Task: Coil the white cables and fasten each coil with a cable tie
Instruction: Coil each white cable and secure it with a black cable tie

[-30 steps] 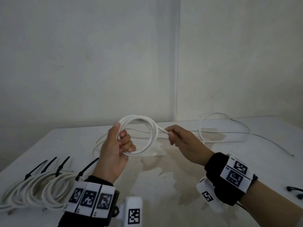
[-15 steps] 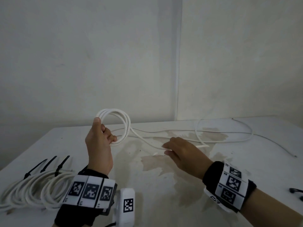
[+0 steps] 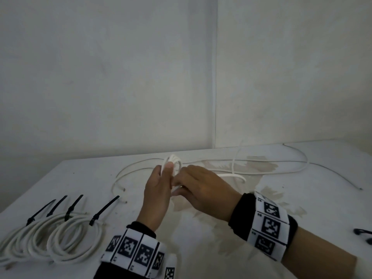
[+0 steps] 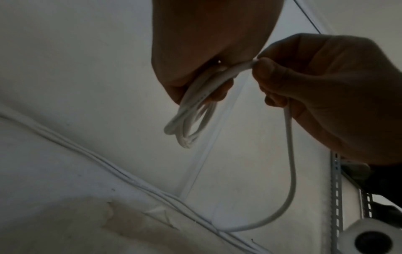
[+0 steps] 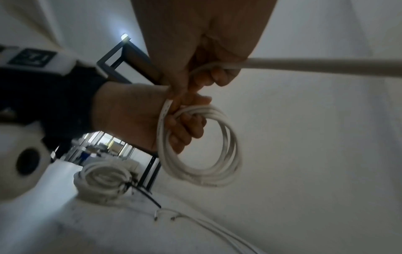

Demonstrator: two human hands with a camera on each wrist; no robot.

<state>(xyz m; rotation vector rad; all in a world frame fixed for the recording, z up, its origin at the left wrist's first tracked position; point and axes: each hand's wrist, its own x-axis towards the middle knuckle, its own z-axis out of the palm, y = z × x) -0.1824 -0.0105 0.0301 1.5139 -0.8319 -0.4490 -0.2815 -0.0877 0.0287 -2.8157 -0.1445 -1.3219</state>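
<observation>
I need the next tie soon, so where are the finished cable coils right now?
In the head view, the tied coils lie at the table's near left corner, black cable ties sticking up, left of the left hand.

I see both hands raised together above the table, nearly touching. My left hand (image 3: 159,190) stands upright, thumb toward the camera, its fingers (image 5: 187,127) curled through the coil (image 5: 202,146) and gripping it. My right hand (image 3: 203,188) lies knuckles-up just beside it, thumb and fingertips (image 4: 264,68) pinching the loose strand of cable (image 4: 290,154). Both wrists wear black cuffs with marker bands; the forearms angle inward.
</observation>
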